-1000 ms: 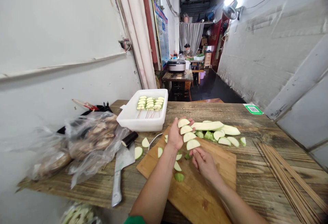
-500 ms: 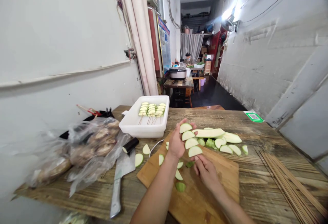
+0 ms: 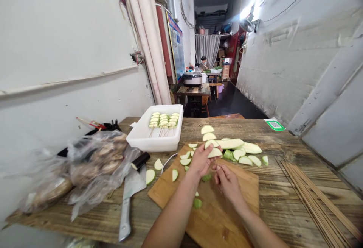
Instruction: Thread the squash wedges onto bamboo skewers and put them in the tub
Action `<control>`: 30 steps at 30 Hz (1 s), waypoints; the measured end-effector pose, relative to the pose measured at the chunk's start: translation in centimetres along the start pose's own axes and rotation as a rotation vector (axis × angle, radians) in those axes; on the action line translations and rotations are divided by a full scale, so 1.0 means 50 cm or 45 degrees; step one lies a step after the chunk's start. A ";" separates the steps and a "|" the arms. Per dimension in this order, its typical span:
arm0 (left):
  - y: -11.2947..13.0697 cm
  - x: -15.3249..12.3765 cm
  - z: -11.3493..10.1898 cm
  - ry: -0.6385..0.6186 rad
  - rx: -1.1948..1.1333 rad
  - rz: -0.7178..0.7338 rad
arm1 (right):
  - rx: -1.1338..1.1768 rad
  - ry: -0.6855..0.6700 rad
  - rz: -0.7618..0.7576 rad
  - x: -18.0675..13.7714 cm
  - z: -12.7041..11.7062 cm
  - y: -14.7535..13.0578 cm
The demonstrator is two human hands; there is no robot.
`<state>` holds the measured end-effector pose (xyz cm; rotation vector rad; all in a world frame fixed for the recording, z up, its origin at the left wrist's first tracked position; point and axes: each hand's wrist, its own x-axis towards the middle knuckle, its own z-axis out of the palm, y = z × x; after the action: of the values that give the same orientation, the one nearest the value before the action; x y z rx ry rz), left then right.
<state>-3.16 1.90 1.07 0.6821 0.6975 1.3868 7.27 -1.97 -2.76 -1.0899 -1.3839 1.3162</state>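
Several half-moon zucchini slices [image 3: 209, 137] sit in a row on a thin wooden skewer [image 3: 216, 161], above the cutting board [image 3: 221, 214]. My left hand [image 3: 200, 161] pinches the lower slices between thumb and fingers. Below them, the fingers of my right hand [image 3: 227, 183] are closed on the bare end of the skewer. Loose zucchini slices [image 3: 185, 162] lie on the board beside my left hand, some partly hidden by my forearm. Behind my hands, long cut zucchini pieces [image 3: 252, 148] and more slices lie on the table.
A white tray [image 3: 153, 145] with finished zucchini skewers stands back left. A cleaver [image 3: 124, 214] lies left of the board, near a dark-handled piece [image 3: 141, 161] and bagged mushrooms [image 3: 93, 161]. Bare skewers [image 3: 314, 198] lie at right. A person [image 3: 204, 63] sits far back.
My left hand has moved down from beside the upper slices to grip the lower ones. The upper slices now stand free of it. The view has shifted slightly.
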 end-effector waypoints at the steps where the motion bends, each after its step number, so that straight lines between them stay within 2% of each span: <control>1: 0.002 0.002 -0.003 0.017 -0.029 0.007 | -0.034 0.003 -0.027 0.000 0.000 0.000; 5: 0.000 0.000 -0.001 -0.007 -0.059 -0.103 | -0.104 0.058 -0.103 0.001 -0.002 0.000; 11: -0.018 -0.013 0.027 -0.037 0.026 -0.136 | -0.053 0.113 -0.155 0.007 -0.006 -0.010; 14: -0.022 -0.009 0.027 -0.019 0.003 -0.102 | -0.033 0.119 -0.161 0.008 -0.008 -0.014; 20: 0.000 0.011 0.000 0.119 -0.105 0.105 | -0.120 0.055 -0.147 0.000 -0.002 0.001; 23: 0.011 0.015 -0.010 0.132 -0.110 0.093 | -0.158 -0.011 -0.148 -0.002 0.001 0.007; 30: 0.003 0.013 -0.009 0.120 -0.097 0.022 | -0.174 0.000 -0.156 -0.001 -0.002 0.000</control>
<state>-3.55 2.56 0.90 0.5667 0.7111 1.4613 7.37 -1.98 -2.77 -1.0770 -1.5341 1.1472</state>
